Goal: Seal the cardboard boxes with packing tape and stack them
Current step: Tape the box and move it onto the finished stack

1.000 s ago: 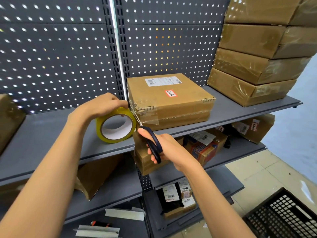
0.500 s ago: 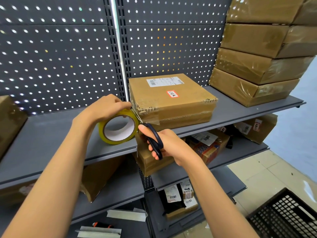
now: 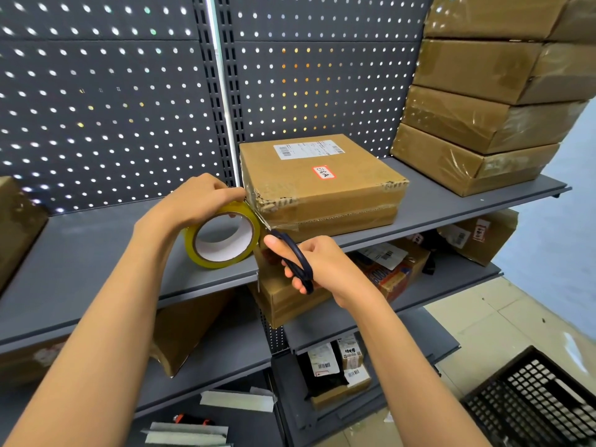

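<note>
A flat cardboard box (image 3: 322, 185) with a white shipping label and a red sticker lies on the grey shelf (image 3: 90, 259). Clear tape runs along its front side to its left corner. My left hand (image 3: 196, 201) grips a yellow-tinted tape roll (image 3: 222, 237) right beside that corner. My right hand (image 3: 316, 266) holds black-handled scissors (image 3: 295, 258), whose blades sit at the tape strip between roll and box.
Several taped boxes (image 3: 483, 124) are stacked at the shelf's right end. Another box (image 3: 16, 227) stands at the far left. Lower shelves hold parcels (image 3: 390, 269) and packets. A black plastic crate (image 3: 535, 404) sits on the floor at bottom right.
The tape roll and my left hand have moved slightly closer to the box corner. The scissors have followed up to the tape strip.
</note>
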`<state>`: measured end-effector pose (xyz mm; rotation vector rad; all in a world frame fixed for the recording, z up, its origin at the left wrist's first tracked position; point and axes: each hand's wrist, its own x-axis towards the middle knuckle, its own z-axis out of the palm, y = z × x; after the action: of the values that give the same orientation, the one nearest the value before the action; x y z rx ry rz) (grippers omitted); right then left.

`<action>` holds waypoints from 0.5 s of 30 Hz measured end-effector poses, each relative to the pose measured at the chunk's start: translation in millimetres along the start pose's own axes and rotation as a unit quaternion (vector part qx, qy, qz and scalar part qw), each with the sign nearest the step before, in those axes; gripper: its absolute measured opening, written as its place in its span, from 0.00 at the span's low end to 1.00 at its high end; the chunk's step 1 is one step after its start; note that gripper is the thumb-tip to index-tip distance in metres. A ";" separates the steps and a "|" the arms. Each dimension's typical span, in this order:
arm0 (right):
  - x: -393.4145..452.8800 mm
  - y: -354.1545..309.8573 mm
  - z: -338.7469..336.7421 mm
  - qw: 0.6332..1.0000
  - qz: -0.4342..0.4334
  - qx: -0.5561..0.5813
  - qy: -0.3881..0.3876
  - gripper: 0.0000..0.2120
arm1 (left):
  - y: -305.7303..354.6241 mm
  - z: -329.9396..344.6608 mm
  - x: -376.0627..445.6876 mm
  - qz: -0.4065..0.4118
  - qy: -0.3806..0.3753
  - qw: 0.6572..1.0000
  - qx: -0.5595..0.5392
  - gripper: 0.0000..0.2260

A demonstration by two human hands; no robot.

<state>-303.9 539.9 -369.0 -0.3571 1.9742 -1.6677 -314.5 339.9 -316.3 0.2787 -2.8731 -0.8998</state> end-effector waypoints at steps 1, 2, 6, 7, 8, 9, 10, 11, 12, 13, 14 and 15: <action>0.7 0.9 0.0 1.000 -0.004 -0.002 0.005 0.16 | -0.2 0.0 -0.4 0.000 -0.001 1.000 -0.002 0.22; 1.6 1.7 0.4 1.000 -0.006 -0.006 0.011 0.16 | -0.4 0.0 -0.6 0.001 -0.001 1.000 -0.003 0.22; 2.8 2.3 1.6 0.999 -0.010 -0.022 0.027 0.17 | -1.0 0.0 -1.2 0.003 0.002 1.000 -0.008 0.22; 2.9 2.1 2.1 0.999 -0.011 -0.023 0.028 0.17 | -1.8 -0.3 -1.4 0.001 0.003 1.000 -0.011 0.23; 3.0 2.1 2.8 0.999 -0.012 -0.025 0.030 0.17 | -2.3 -0.7 -2.2 -0.001 0.004 1.000 -0.014 0.25; 3.7 2.8 4.1 0.999 -0.012 -0.029 0.034 0.18 | -3.5 -1.0 -3.0 -0.004 0.005 1.000 -0.017 0.26; 4.5 3.4 5.9 0.999 -0.013 -0.033 0.041 0.19 | -5.1 -1.3 -3.7 -0.003 0.009 1.000 -0.021 0.25; 5.2 3.1 8.0 0.998 -0.014 -0.035 0.048 0.19 | -6.9 -1.4 -4.8 -0.003 0.013 1.000 -0.028 0.23; 5.4 1.9 10.2 0.998 -0.016 -0.035 0.053 0.20 | -9.2 -1.6 -6.1 0.001 0.018 0.999 -0.035 0.21; 5.7 0.3 11.7 0.998 -0.019 -0.033 0.057 0.20 | -11.7 -2.0 -7.4 0.007 0.020 0.999 -0.041 0.19; 6.2 -1.5 12.4 0.997 -0.024 -0.036 0.060 0.20 | -14.0 -2.5 -8.9 0.015 0.021 0.999 -0.047 0.18; 6.3 -4.0 12.5 0.997 -0.029 -0.044 0.062 0.20 | -15.8 -3.6 -10.9 0.021 0.022 0.998 -0.055 0.18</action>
<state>-302.8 525.4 -367.7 -0.3541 2.1518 -1.6791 -301.1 327.5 -323.1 0.2229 -2.7675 -1.0260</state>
